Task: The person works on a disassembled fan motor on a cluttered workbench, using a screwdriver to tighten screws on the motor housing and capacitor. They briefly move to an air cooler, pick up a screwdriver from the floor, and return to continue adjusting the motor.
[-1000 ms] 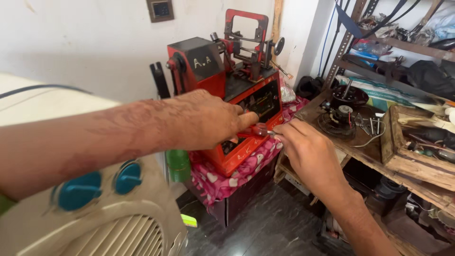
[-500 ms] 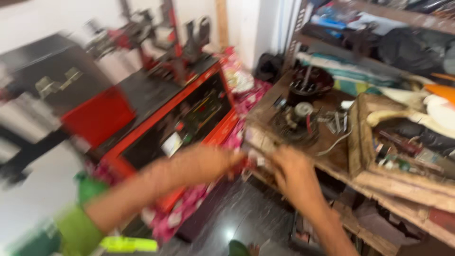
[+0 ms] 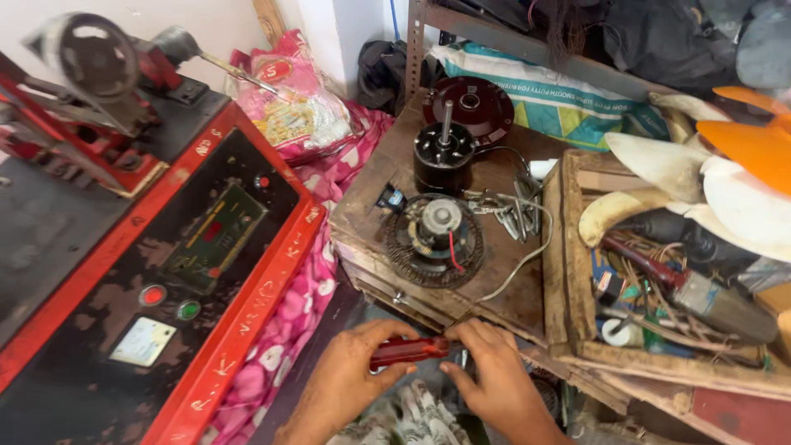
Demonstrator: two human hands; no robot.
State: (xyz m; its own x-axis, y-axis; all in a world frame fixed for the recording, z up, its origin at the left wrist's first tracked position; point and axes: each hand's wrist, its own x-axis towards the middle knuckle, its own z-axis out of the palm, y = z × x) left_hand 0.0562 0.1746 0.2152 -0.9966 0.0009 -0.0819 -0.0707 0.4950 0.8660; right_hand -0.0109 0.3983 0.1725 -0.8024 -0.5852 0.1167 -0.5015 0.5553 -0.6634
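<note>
Left hand: the left hand [image 3: 350,381] sat low in the head view, its fingers closed around the red handle of a screwdriver [image 3: 409,350].
Right hand: the right hand [image 3: 494,381] was just beside the left, its fingertips pinched on the other end of the same tool.
Screwdriver: it lay roughly level between the two hands, in front of and below the front edge of the tabletop [image 3: 375,202]; its tip was hidden by the right hand's fingers.
Tabletop: worn wood, carrying the motor parts, with a wooden tray touching its right side.
Wound coil disc: a round stator [image 3: 435,239] with copper windings lay flat near the front edge, a red wire across it.
Black motor: a dark cylinder with an upright shaft [image 3: 443,152] stood just behind the disc.
Dark round cover: it [image 3: 468,105] rested behind the motor.
Wooden tray: the tray [image 3: 577,301] held tangled wires and small tools.
Fan blades: pale and orange blades [image 3: 741,181] were piled above the tray.
Red machine: a red and black machine [image 3: 165,272] with a panel and round buttons filled the left side.
Cloth: pink flowered cloth [image 3: 288,330] hung between machine and tabletop.
</note>
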